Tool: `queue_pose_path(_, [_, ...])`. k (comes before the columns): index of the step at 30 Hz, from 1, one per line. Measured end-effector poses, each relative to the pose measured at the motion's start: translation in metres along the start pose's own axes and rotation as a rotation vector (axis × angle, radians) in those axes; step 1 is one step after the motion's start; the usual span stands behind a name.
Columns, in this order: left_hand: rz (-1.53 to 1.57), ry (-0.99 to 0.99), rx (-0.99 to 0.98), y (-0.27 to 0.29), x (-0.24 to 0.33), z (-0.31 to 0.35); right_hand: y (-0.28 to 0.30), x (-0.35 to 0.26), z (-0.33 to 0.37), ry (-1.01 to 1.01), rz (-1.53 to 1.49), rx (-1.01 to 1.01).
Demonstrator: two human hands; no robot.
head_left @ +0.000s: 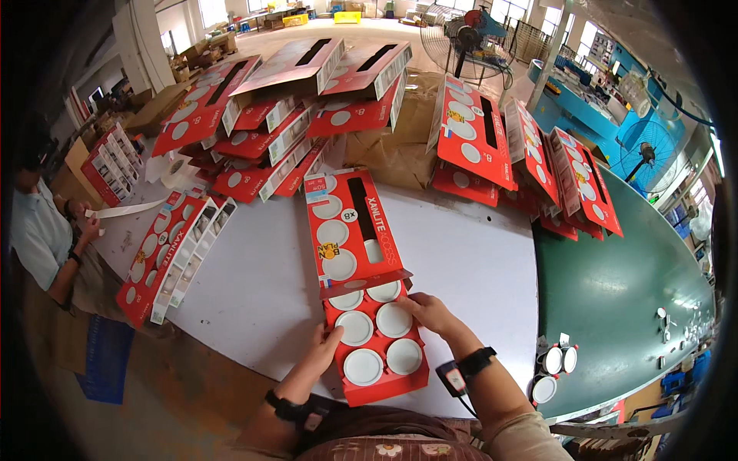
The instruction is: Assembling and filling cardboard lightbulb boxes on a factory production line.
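Observation:
In front of me on the white table lies a red cardboard tray (377,346) holding several round white discs, perhaps lamps. Its far end sits inside the open near end of a flat red carton (355,225) with a dark slot in its top. My left hand (317,351) grips the tray's left side, thumb along the edge and fingers partly hidden below. On the opposite side my right hand (432,313) is closed on the tray's edge close to the carton's mouth; its lower fingers are hidden. Both wrists wear black straps with small devices.
Red cartons (277,146) pile up at the far left, and more cartons (474,138) stand at the far right. Filled cartons (165,253) lie at the left edge. Loose white discs (544,389) rest on the green surface (615,284). A co-worker (58,238) handles a white strip.

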State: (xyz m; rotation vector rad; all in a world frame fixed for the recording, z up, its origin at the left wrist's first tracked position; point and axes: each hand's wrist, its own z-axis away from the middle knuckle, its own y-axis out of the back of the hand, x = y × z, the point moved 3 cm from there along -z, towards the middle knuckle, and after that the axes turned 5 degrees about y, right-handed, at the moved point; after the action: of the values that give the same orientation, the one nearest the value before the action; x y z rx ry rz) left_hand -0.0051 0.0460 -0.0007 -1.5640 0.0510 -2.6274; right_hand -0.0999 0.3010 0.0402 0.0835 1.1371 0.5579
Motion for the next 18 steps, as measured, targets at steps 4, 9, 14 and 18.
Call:
queue_pose_path(4, [-0.290, -0.083, -0.001, -0.001, -0.013, 0.027, -0.007, 0.004, 0.032, 0.118, 0.225, -0.084])
queue_pose_path(9, [-0.418, -0.167, 0.088, -0.009, -0.012, 0.025, -0.021, -0.004, 0.041, 0.064, 0.404, 0.036])
queue_pose_path(14, [-0.297, -0.221, 0.008, -0.009, 0.001, 0.031, -0.019, 0.000, 0.043, 0.084, 0.365, 0.008])
queue_pose_path(18, [-0.417, 0.106, -0.036, 0.003, -0.014, 0.049, -0.021, 0.010, 0.047, 0.102, 0.307, 0.032])
